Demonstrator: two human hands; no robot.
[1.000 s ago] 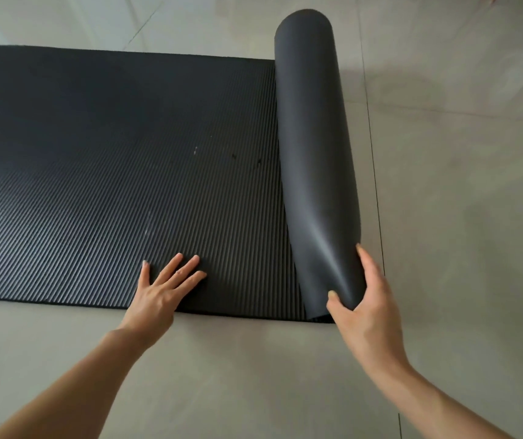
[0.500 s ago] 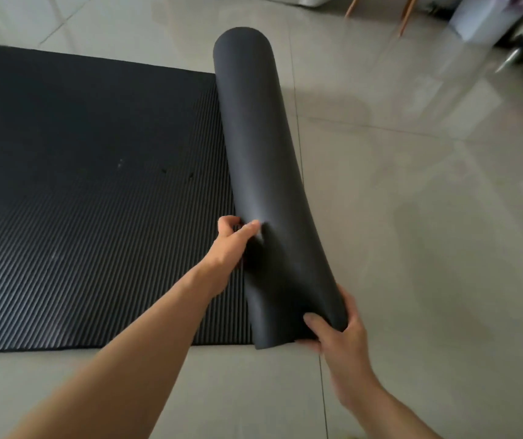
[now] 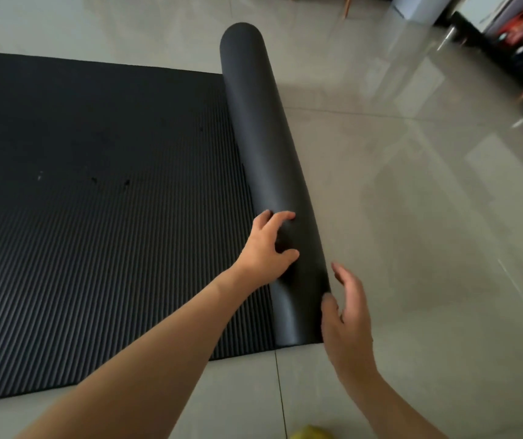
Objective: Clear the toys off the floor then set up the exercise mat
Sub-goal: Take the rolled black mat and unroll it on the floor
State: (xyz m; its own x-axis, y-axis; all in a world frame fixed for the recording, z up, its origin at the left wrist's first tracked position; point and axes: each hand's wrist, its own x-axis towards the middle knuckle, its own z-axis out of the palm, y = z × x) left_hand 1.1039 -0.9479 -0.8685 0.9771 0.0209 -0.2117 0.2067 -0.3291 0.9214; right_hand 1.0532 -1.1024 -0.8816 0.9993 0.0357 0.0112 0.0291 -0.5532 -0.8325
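Note:
A black ribbed exercise mat (image 3: pixel 89 217) lies partly unrolled on the tiled floor, its flat part spreading to the left. The still-rolled part (image 3: pixel 260 128) forms a smooth black tube running from near me to the far side. My left hand (image 3: pixel 268 248) rests on the near stretch of the roll, fingers curled over its top. My right hand (image 3: pixel 347 324) is at the roll's near end on its right side, fingers spread, thumb touching the roll's edge.
Glossy beige floor tiles (image 3: pixel 412 217) stretch to the right of the roll. Dark furniture with a red item (image 3: pixel 519 42) stands at the far right. A yellow object (image 3: pixel 309 434) peeks in at the bottom edge.
My left hand left the flat mat and came onto the roll. My right hand loosened its grip on the roll's near end. The roll has moved right, exposing more flat mat.

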